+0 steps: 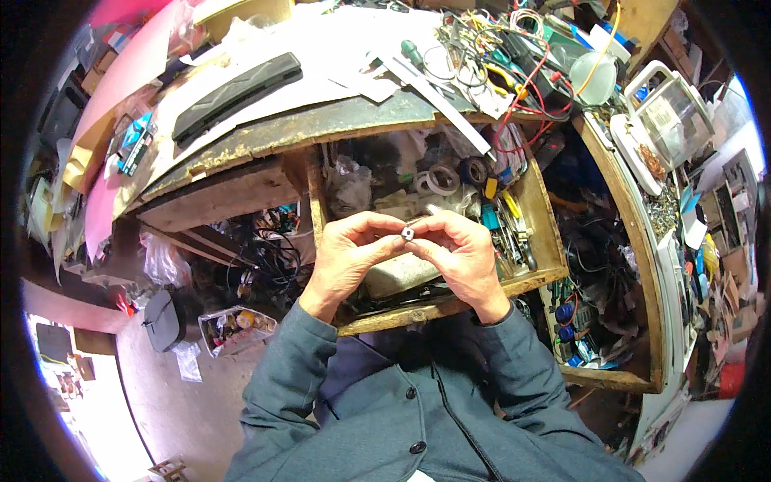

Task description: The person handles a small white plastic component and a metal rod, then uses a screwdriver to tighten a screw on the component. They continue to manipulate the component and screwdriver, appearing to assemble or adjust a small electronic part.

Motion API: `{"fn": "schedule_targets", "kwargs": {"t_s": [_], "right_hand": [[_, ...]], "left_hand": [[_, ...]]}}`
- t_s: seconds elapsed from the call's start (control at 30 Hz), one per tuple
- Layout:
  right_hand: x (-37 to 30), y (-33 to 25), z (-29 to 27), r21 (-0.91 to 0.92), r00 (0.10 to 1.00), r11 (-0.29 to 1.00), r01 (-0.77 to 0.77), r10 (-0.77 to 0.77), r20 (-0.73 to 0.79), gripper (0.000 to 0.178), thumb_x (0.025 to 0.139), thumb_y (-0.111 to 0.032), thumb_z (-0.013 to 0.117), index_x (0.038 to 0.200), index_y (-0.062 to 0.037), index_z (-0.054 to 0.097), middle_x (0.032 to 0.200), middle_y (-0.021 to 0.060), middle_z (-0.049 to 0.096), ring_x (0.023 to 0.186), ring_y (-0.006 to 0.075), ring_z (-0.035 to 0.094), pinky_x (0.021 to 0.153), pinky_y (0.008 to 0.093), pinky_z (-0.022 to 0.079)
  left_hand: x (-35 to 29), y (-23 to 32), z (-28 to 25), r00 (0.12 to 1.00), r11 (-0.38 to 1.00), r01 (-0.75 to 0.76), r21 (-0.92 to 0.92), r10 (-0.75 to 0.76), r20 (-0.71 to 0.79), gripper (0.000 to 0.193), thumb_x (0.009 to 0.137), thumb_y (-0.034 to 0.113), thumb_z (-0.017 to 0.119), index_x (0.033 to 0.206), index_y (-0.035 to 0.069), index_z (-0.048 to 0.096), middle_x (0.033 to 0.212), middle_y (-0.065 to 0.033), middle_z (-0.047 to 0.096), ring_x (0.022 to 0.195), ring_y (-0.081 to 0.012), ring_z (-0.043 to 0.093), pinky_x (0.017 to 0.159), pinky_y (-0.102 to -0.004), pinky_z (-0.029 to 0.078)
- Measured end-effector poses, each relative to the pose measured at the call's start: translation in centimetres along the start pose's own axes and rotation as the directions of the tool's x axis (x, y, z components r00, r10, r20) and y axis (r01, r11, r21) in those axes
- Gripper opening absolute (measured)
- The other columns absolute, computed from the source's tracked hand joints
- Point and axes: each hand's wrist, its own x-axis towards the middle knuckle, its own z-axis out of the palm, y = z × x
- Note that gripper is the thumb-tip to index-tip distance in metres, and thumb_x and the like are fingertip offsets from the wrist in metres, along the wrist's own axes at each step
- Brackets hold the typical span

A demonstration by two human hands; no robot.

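Fingertips of my left hand [347, 259] and right hand [462, 261] meet, pinching a small white ring-shaped part [407, 234] between them above the open wooden drawer [450, 305]. Part is out and held; tape rolls [440, 178] lie beyond my grip.

Two hands [405, 253], one small white ring [407, 234]

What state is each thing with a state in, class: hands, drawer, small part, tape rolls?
Left hand: pinching the small white ring-shaped part.
Right hand: pinching the same part.
Worn wooden drawer: pulled open, cluttered.
Grey tape rolls: lying loose inside the drawer.
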Motion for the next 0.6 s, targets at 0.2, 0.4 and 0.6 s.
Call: {"fn": "schedule_targets", "kwargs": {"t_s": [0.2,0.4,0.6], "right_hand": [[-0.2,-0.4,0.2,-0.031,0.999,0.999,-0.039,0.038,-0.021,0.014,0.087,-0.001,0.073,0.101,0.0001,0.073,0.088,0.0044,0.068,0.076,0.0094,0.066,0.068,0.0225,0.054],[-0.4,-0.3,0.1,-0.054,0.999,0.998,-0.038,0.037,-0.024,0.014,0.088,-0.003,0.071,0.102,-0.0006,0.073,0.085,0.0037,0.067,0.071,0.0085,0.063,0.063,0.0222,0.051],[0.0,-0.6,-0.3,-0.313,0.987,0.939,0.144,-0.159,-0.023,0.013,0.086,-0.014,0.072,0.092,-0.0026,0.074,0.085,0.0104,0.071,0.078,0.0232,0.066,0.072,0.0348,0.052]], "left_hand": [[-0.2,-0.1,0.1,1.000,0.999,-0.018,-0.028,0.018,0.000,0.017,0.088,0.004,0.074,0.104,0.000,0.069,0.100,-0.0086,0.073,0.092,-0.0145,0.069,0.082,-0.0265,0.056],[-0.4,-0.2,0.2,1.000,1.000,-0.017,-0.013,0.017,0.019,0.015,0.089,0.006,0.073,0.103,0.001,0.069,0.098,-0.0066,0.072,0.087,-0.0127,0.068,0.080,-0.0257,0.056],[-0.3,1.5,1.6,0.996,0.971,0.019,0.238,0.003,-0.089,0.017,0.088,0.013,0.076,0.098,0.001,0.069,0.090,-0.0066,0.070,0.081,-0.0141,0.068,0.075,-0.0273,0.056]]}}
